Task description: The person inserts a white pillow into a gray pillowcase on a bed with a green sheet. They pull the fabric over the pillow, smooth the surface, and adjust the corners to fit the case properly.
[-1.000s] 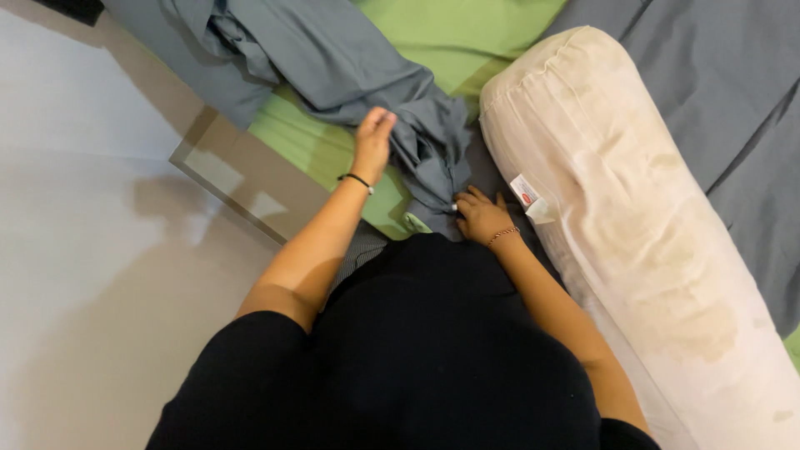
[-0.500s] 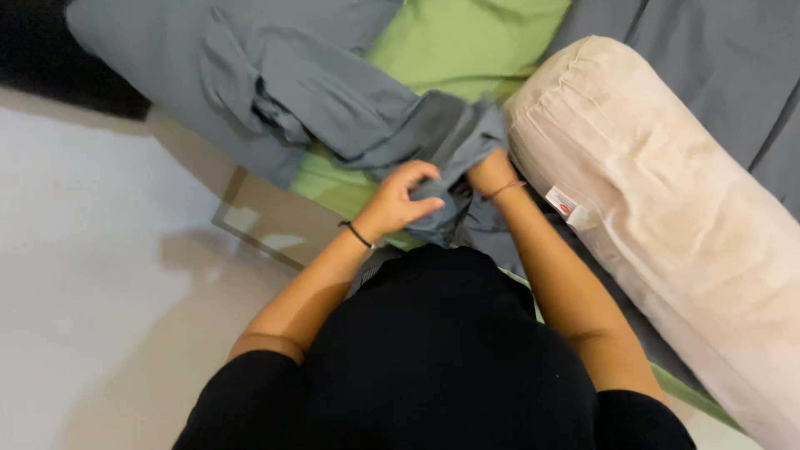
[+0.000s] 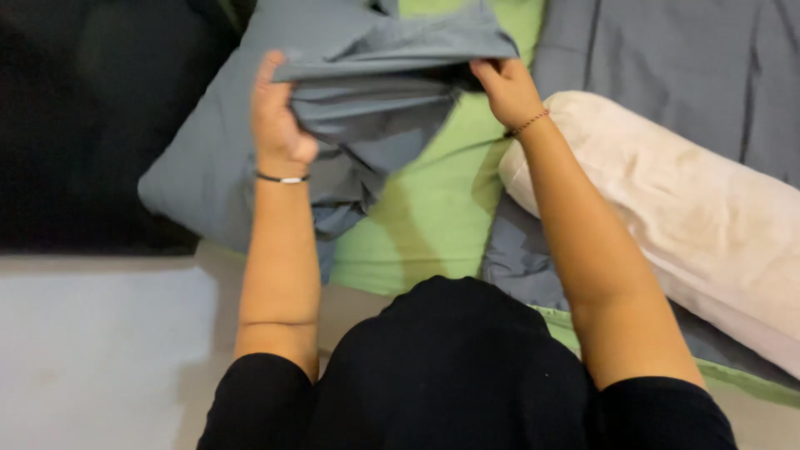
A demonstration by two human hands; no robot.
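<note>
Green bed sheet point(image 3: 433, 208) fills the background, with a pale bolster point(image 3: 683, 217) at right. Left hand point(image 3: 279, 125) and right hand point(image 3: 508, 87) each pinch a grey pillowcase point(image 3: 375, 92), lifted above a grey pillow point(image 3: 200, 183).

The green sheet point(image 3: 433, 208) between the arms is free. The bolster point(image 3: 683, 217) blocks the right, the grey pillow point(image 3: 200, 183) the left.
</note>
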